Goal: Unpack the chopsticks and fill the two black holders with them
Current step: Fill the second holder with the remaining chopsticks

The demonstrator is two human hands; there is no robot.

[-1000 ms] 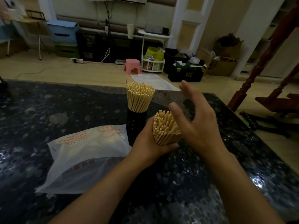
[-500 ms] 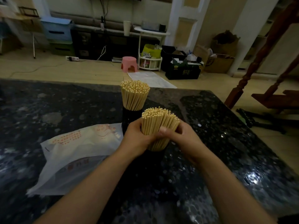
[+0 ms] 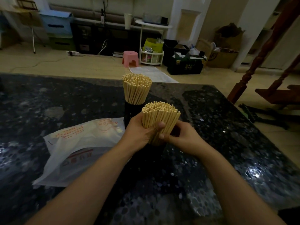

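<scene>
On the bench (image 3: 65, 98): chopstick bundle (image 3: 160, 117) upright, tips toward 12 o'clock, gripped by left hand (image 3: 139, 132) and right hand (image 3: 183, 137), fingers curled round.

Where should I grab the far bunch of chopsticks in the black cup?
Grip the far bunch from above, round its lower half just over the black cup. It stands upright and fans out at the top, so it is narrowest there. Come from the left; both hands crowd the near right side.

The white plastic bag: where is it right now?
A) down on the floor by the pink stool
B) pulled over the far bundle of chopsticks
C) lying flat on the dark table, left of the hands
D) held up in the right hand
C: the white plastic bag lies flat on the dark table, while the left hand and right hand grip the near bundle of chopsticks.
</scene>
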